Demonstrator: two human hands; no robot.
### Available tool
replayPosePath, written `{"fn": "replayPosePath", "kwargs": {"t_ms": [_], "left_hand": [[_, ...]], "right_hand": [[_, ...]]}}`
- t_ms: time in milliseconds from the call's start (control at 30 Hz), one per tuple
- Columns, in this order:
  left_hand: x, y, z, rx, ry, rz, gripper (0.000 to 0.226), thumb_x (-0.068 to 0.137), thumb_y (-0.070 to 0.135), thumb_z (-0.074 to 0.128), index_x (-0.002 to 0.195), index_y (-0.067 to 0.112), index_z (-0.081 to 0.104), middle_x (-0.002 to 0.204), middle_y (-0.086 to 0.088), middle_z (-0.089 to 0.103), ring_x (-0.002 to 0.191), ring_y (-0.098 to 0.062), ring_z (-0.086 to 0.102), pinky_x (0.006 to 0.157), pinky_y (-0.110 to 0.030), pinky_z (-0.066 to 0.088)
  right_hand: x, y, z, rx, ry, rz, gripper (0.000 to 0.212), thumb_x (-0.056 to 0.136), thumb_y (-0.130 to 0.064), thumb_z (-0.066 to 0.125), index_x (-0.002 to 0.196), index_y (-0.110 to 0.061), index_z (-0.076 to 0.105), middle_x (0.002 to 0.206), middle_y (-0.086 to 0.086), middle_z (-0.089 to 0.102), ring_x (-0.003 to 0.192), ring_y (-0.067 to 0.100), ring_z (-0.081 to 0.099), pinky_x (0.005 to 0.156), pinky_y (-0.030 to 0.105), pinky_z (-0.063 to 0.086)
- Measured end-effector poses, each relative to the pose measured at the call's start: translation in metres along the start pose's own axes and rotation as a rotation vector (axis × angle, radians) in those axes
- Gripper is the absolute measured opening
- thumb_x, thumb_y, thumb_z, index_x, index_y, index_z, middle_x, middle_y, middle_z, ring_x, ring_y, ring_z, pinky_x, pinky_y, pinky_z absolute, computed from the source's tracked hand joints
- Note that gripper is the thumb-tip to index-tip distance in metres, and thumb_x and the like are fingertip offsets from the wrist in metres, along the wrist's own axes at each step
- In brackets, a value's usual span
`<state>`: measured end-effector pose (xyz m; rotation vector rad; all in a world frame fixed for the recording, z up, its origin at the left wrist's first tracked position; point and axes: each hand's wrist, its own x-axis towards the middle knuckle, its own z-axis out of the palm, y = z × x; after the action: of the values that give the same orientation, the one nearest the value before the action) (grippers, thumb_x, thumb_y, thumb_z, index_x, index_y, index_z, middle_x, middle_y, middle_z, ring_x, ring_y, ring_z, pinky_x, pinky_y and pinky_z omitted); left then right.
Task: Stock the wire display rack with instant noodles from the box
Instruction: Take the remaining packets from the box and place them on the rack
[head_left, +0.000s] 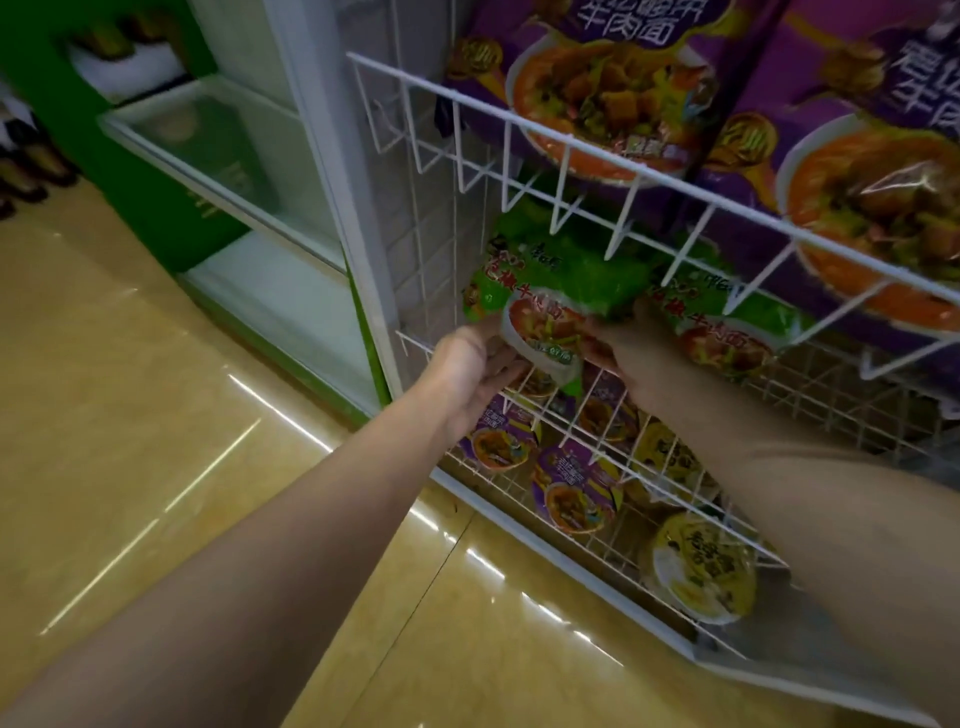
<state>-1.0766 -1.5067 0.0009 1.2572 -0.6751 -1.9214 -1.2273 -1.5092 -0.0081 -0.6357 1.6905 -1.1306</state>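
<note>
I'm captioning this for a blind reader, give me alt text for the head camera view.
Both hands, left hand and right hand, hold a green noodle pack at the middle shelf of a white wire rack. Purple packs sit above, noodle bowls below.

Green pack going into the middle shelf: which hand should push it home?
Left, probably. The left hand cups the green noodle pack at its outer lower edge, while the right hand sits between it and the neighbouring green pack.

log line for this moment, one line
step: shelving | left hand + right hand: hold green noodle pack | place: middle tier, wire rack | below: purple noodle bowls
</note>
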Motion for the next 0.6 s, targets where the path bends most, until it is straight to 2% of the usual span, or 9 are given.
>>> {"fn": "replayPosePath", "kwargs": {"t_ms": [100,167,233,300,367,433,600], "left_hand": [[-0.006,0.001,-0.002,-0.001,0.002,0.003,0.029,0.098,0.007,0.038,0.126,0.005,0.045,0.119,-0.014,0.053,0.118,-0.029,0.052,0.103,-0.037,0.043],[-0.015,0.002,-0.002,0.049,0.012,-0.01,0.038,0.1,0.01,0.035,0.137,0.003,0.038,0.127,-0.017,0.051,0.119,-0.03,0.052,0.1,-0.038,0.045],[-0.026,0.003,0.001,0.105,0.015,-0.034,0.041,0.101,0.013,0.033,0.141,0.005,0.036,0.125,-0.019,0.053,0.118,-0.031,0.053,0.095,-0.037,0.047],[-0.039,0.003,0.005,0.16,0.025,-0.059,0.038,0.101,0.016,0.036,0.138,0.006,0.039,0.122,-0.019,0.055,0.112,-0.03,0.056,0.086,-0.033,0.05],[-0.052,0.0,0.01,0.247,0.026,-0.086,0.039,0.1,0.017,0.04,0.137,0.005,0.04,0.121,-0.019,0.057,0.102,-0.027,0.059,0.078,-0.028,0.051],[-0.068,-0.006,0.014,0.344,0.01,-0.116,0.04,0.099,0.015,0.043,0.136,0.004,0.04,0.114,-0.017,0.058,0.096,-0.024,0.06,0.076,-0.026,0.052],[-0.105,-0.022,0.027,0.565,-0.041,-0.154,0.033,0.099,0.012,0.041,0.13,0.003,0.045,0.112,-0.016,0.061,0.089,-0.022,0.063,0.074,-0.026,0.052]], "right_hand": [[0.005,0.005,-0.002,0.03,-0.04,0.019,0.05,0.091,0.006,0.051,0.138,-0.008,0.039,0.135,0.014,0.049,0.105,0.02,0.057,0.07,0.02,0.052],[-0.005,0.008,-0.005,0.04,-0.082,0.045,0.054,0.089,0.01,0.051,0.138,-0.009,0.041,0.136,0.013,0.05,0.109,0.021,0.057,0.066,0.018,0.052],[-0.024,0.008,-0.011,0.08,-0.077,0.083,0.059,0.089,0.01,0.052,0.142,-0.01,0.037,0.135,0.011,0.049,0.113,0.023,0.056,0.075,0.022,0.052],[-0.045,0.007,-0.017,0.117,-0.043,0.109,0.061,0.089,0.01,0.052,0.144,-0.007,0.031,0.119,0.007,0.052,0.117,0.027,0.053,0.086,0.028,0.048],[-0.069,0.007,-0.025,0.082,-0.023,0.117,0.054,0.09,0.009,0.052,0.14,-0.003,0.034,0.108,0.013,0.054,0.113,0.029,0.055,0.089,0.031,0.047],[-0.093,0.008,-0.035,0.029,-0.001,0.133,0.046,0.09,0.003,0.056,0.134,-0.004,0.042,0.114,0.016,0.057,0.107,0.027,0.059,0.086,0.033,0.05],[-0.154,0.017,-0.067,0.044,0.044,0.171,0.028,0.089,-0.006,0.06,0.117,-0.008,0.054,0.091,0.005,0.062,0.083,0.016,0.063,0.068,0.024,0.052]]}}
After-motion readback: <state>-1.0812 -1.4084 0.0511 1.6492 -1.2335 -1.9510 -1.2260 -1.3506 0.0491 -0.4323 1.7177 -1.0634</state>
